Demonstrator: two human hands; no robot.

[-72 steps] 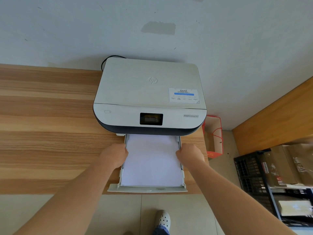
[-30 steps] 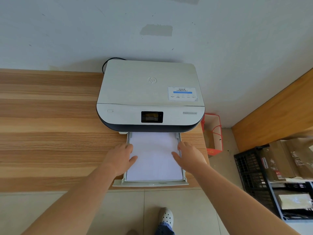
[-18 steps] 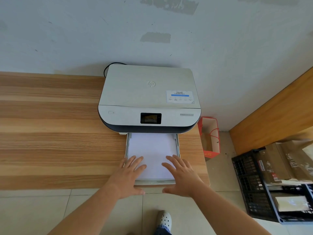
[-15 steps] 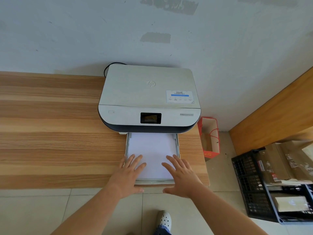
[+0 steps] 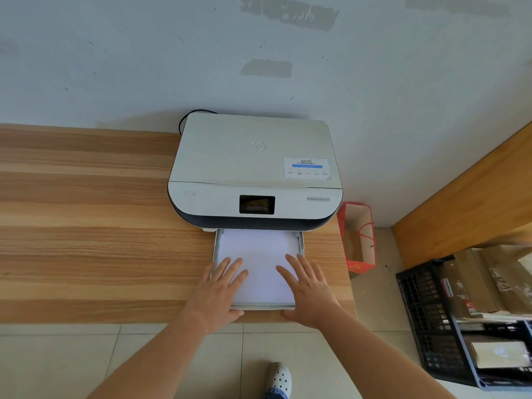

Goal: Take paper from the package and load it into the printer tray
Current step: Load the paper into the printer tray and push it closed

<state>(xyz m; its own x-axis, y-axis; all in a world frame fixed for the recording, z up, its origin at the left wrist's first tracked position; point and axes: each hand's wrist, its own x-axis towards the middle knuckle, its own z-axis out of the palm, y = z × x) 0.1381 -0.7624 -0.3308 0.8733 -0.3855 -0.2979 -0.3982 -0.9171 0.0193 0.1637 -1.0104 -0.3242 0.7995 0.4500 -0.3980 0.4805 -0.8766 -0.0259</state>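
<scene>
Looks like a small office or a storeroom corner: an HP printer (image 5: 254,171) sits on a long wood-grain surface (image 5: 86,226) against a scuffed, patched white wall (image 5: 144,53), with a tiled floor (image 5: 86,355) and black crates (image 5: 426,326) of boxed stock off to the side.

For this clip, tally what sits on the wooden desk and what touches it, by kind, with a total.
Printer: 1
Paper tray, pulled out: 1
Paper stack in the tray: 1
Hands flat on the paper, fingers spread: 2, left hand and right hand
Total: 5
</scene>
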